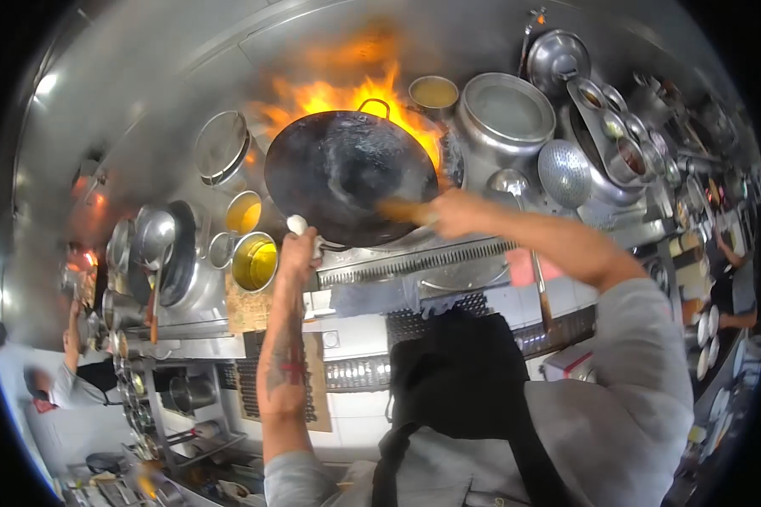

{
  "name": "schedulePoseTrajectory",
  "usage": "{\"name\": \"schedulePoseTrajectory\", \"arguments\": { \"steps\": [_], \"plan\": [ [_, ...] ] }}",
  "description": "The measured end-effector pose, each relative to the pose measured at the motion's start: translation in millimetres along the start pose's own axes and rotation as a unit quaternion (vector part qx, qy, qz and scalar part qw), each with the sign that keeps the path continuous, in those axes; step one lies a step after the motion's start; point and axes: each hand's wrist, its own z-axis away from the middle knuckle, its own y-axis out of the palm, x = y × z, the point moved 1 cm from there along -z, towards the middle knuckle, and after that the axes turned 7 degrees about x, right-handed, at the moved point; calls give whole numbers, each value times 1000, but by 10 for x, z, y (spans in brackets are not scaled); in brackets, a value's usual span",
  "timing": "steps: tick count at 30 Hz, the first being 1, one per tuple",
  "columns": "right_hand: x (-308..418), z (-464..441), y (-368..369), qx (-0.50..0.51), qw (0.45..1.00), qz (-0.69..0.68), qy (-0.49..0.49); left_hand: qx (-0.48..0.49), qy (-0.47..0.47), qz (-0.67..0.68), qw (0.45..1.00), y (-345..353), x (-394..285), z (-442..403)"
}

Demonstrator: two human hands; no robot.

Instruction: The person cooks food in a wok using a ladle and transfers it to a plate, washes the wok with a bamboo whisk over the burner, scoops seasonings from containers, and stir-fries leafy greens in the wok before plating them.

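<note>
Gripped a white cloth (pixel 296 225) at the near-left rim of the black wok (pixel 342 169) with the left hand (pixel 299 252), fingers curled tight. Closed the fingers of the right hand (pixel 455 213) round a brown brush-like tool (pixel 404 209), blurred at the head and low inside the wok, too smeared to identify surely. Found the wok over the stove, between both hands and the flames (pixel 338 100), with a wet-looking sheen across the bowl. Saw fire beyond the far rim, close to the far handle (pixel 374 100).

Judged a burn the main hazard, from reaching farther toward that rim or letting loose cloth trail into the fire. Feared a lurch of the wok too, through a slipping cloth or a hard shove of the tool. Noted yellow liquid (pixel 260 258) in steel pots just left of the left hand, possibly oil; could have been spilled by a knock and fed the fire. Suspected spatter from moisture on hot metal. Risked snagging the ladle (pixel 507 180) with the right forearm, right above the handle.
</note>
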Motion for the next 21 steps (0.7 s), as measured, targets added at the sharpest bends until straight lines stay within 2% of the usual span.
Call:
{"name": "schedulePoseTrajectory", "arguments": {
  "steps": [1,2,4,5,7,9,11,12,13,14,16,18,19,20,21],
  "plan": [
    [-273,121,27,-13,996,89,0,2,-1,-11,1000,9,-206,136],
    [-373,392,-81,-111,991,19,66,5,-2,-21,1000,44,-365,234],
    [-588,483,-370,-21,958,5,286,10,0,-60,998,108,-509,199],
    [-559,548,-339,-30,956,-4,291,28,-8,-50,998,141,-570,181],
    [-534,645,-253,-115,941,-45,314,56,-15,-53,997,213,-674,151],
    [-364,675,-36,-197,948,-145,205,44,-4,-71,996,370,-769,272],
    [178,836,0,-206,883,-376,189,9,22,-102,995,607,-914,544],
    [256,636,242,-276,872,-381,137,11,27,-113,993,658,-921,575],
    [586,798,157,-271,851,-438,101,7,48,-156,987,695,-912,583],
    [662,591,372,-277,846,-451,67,2,68,-198,978,735,-916,601],
    [1002,679,348,-256,849,-462,32,-26,101,-248,963,855,-847,678],
    [993,435,499,-378,829,-406,66,-93,261,-404,872,805,-637,574],
    [746,276,515,-333,803,-485,97,-87,259,-411,869,935,-620,771],
    [374,80,528,-283,769,-560,128,-114,294,-467,826,1181,-636,1128],
    [6,-225,648,-282,771,-515,248,-140,329,-517,778,1342,-607,1330]
  ]
}}
